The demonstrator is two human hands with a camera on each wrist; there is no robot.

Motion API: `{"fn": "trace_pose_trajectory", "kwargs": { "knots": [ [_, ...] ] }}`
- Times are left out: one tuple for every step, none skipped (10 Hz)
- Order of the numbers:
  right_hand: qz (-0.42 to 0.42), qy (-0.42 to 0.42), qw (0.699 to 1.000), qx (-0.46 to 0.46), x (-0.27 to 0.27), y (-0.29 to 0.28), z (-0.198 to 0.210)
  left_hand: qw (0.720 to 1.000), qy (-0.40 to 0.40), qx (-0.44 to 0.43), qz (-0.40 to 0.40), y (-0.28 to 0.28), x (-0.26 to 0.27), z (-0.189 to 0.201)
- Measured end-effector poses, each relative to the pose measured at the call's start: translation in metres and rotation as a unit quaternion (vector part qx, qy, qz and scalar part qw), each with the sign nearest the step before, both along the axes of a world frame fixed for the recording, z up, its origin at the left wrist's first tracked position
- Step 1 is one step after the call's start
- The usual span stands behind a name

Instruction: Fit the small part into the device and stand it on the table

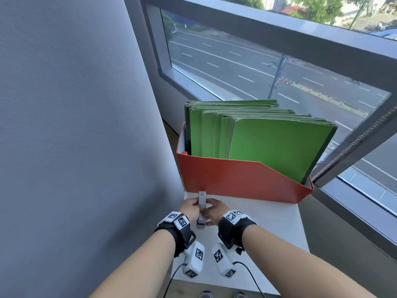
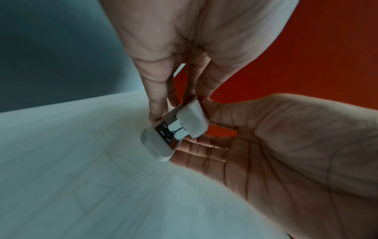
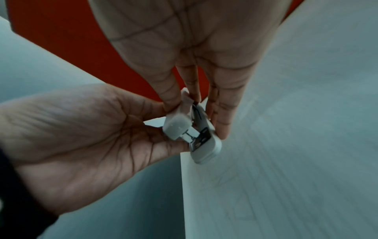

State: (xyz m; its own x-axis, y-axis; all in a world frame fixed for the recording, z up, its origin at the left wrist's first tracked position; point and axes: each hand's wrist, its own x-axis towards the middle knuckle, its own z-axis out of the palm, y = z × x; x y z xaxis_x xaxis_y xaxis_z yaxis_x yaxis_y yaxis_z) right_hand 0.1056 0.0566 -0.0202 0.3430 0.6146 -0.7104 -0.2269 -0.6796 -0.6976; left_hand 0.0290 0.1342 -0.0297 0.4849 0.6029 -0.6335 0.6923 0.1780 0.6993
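Observation:
The device (image 1: 201, 209) is a small grey, stapler-like tool that I hold with both hands just above the white table (image 1: 268, 233). My left hand (image 1: 192, 208) pinches its left side and my right hand (image 1: 213, 211) grips its right side. In the left wrist view the device (image 2: 174, 131) gapes open: a pale top cover (image 2: 192, 121) is lifted off the base (image 2: 155, 145), with a shiny metal channel (image 2: 174, 129) between them. The right wrist view shows the same open device (image 3: 194, 129) between the right hand's fingertips (image 3: 222, 132). I cannot make out a separate small part.
An orange file box (image 1: 242, 179) full of green folders (image 1: 275, 145) stands on the table right behind my hands. A grey blind (image 1: 75, 125) hangs close on the left. The window sill and frame (image 1: 354, 147) run along the right. The table's left edge (image 3: 182, 177) lies under the device.

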Motion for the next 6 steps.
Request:
{"fn": "trace_pose_trajectory", "kwargs": {
  "knots": [
    [0.020,-0.038,0.999,-0.018,-0.008,0.007,-0.021,1.000,0.010,0.010,0.003,0.003,-0.006,-0.005],
    [0.029,-0.062,0.997,-0.030,-0.012,0.011,-0.040,1.000,0.012,0.023,0.000,0.004,-0.008,-0.013],
    [0.037,-0.083,0.995,-0.038,-0.013,0.012,-0.037,1.000,0.014,0.014,0.004,0.004,-0.007,-0.017],
    [0.059,-0.118,0.990,-0.045,-0.013,0.017,-0.048,1.000,0.008,0.013,-0.001,0.004,-0.007,-0.023],
    [0.080,-0.155,0.982,-0.069,-0.014,0.018,-0.043,0.999,0.025,0.025,-0.010,0.003,-0.007,-0.019],
    [0.072,-0.157,0.983,-0.068,-0.011,0.012,-0.038,0.998,0.037,0.056,-0.002,0.001,-0.011,-0.013]
  ]
}}
